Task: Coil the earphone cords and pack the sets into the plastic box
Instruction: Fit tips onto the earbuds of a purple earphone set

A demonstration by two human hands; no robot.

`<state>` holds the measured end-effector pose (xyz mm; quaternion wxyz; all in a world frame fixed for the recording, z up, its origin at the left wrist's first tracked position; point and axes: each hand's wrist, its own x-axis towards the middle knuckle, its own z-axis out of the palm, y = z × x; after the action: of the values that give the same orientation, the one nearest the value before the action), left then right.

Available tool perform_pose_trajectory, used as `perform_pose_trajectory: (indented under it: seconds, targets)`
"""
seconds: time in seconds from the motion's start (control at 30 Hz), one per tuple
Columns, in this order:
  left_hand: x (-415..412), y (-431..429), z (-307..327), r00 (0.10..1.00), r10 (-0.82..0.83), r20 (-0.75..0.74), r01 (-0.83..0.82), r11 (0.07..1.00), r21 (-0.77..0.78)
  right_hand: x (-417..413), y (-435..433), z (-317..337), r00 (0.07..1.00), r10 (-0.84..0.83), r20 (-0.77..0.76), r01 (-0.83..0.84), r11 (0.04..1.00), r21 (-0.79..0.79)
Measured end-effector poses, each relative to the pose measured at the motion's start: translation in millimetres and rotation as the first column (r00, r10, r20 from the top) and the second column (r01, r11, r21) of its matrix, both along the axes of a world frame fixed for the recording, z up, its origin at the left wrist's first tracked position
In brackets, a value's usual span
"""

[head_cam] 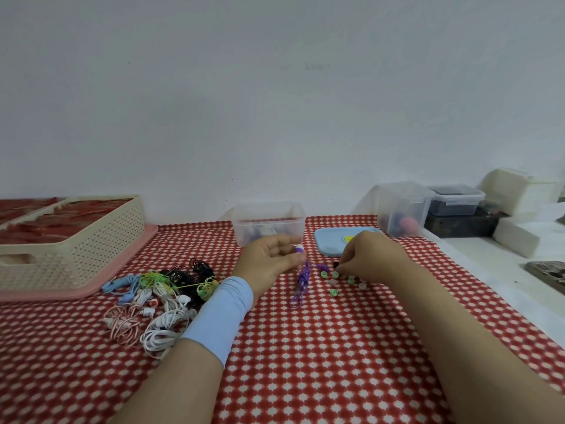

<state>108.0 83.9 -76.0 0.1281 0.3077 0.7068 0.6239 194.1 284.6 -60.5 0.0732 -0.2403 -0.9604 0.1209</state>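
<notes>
My left hand (272, 259) pinches the purple earphone set (302, 280), its cord dangling before the plastic box (269, 223). My right hand (371, 255) curls over loose ear tips (334, 292); I cannot tell its grip. Tangled earphones (159, 296) crowd the surface (305, 362) leftward.

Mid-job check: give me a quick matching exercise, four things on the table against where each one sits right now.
1 purple earphone set
2 blue lid
3 earphone pile
4 cream basket

A on the pink tray
B dangling from the left hand
C flat, right of the clear box
D loose on the cloth, left of the sleeve

Pairs: 1-B, 2-C, 3-D, 4-A
</notes>
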Motion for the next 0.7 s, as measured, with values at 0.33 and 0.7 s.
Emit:
perform_pose_trajectory:
  seconds: [0.33,0.7]
  targets:
    - [-2.1,-4.3,6.0,0.985,0.068,-0.158,-0.083,0.992,-0.092,3.8,-11.5,1.3,0.937,0.017,-0.349,-0.127,0.947,-0.296]
    - [-0.5,-11.7,17.7,0.864,-0.059,-0.499,-0.173,0.897,-0.406,4.7,-28.7,2.3,0.892,0.063,-0.447,-0.305,0.815,-0.493]
